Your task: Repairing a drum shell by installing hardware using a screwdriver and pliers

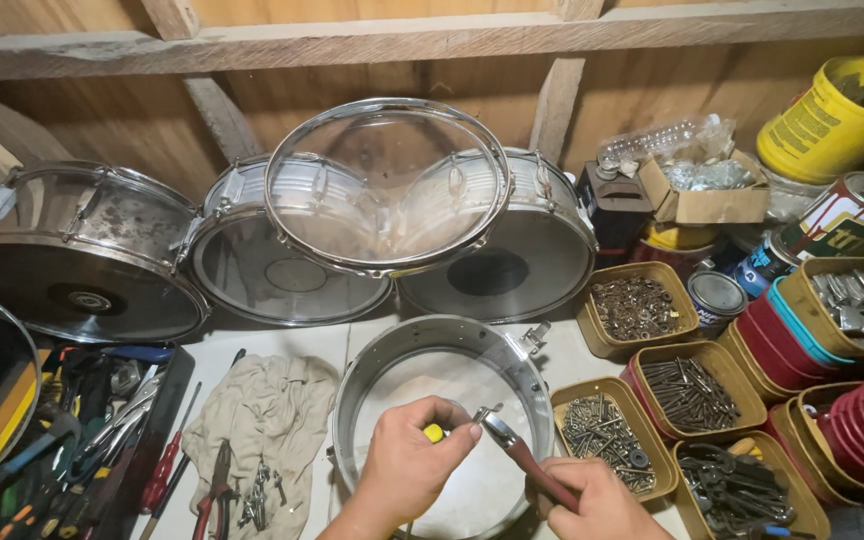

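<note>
A metal snare drum shell [382,372] lies flat on the bench right in front of me. My left hand [410,462] is closed on a yellow-tipped tool over the shell's opening, its fingertips at a small metal part. My right hand [592,500] grips a red-handled tool [530,462] whose shiny metal head meets that small part near the shell's right rim. A clear drum head in a chrome hoop [388,186] leans upright behind the shell.
Three metal drums [82,262] lean against the wooden wall. A beige rag [262,410] with pliers and small hardware lies left, beside a tray of tools [82,430]. Tubs of screws, nuts and bolts [642,305] crowd the right, with cans behind.
</note>
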